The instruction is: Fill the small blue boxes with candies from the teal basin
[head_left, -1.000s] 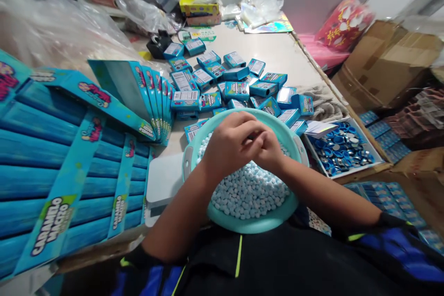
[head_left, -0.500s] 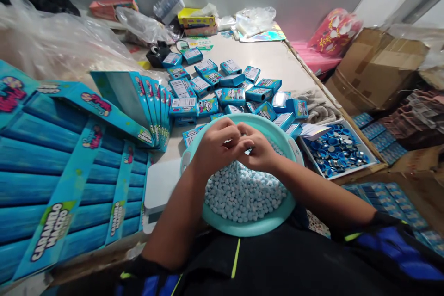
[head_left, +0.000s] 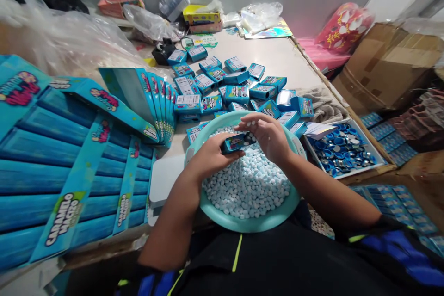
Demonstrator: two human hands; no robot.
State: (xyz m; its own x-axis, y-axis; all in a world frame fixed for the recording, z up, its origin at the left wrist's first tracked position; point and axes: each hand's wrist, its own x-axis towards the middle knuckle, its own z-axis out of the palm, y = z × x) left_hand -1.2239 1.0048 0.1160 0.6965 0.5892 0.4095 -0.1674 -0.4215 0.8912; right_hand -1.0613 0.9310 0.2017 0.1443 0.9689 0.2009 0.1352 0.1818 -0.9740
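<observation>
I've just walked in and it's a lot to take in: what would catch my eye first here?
Blue everywhere. In the middle, a teal basin heaped with pale blue candies, over which the left hand holds a small blue box and the right hand cups a few candies at its open end. Behind lies a scatter of small boxes; to the left, big blue display cartons.

Showing one teal bowl (head_left: pixel 243 225) lower centre, one tray of caps (head_left: pixel 342 149) right, two hands, one held box (head_left: pixel 236 142).
</observation>
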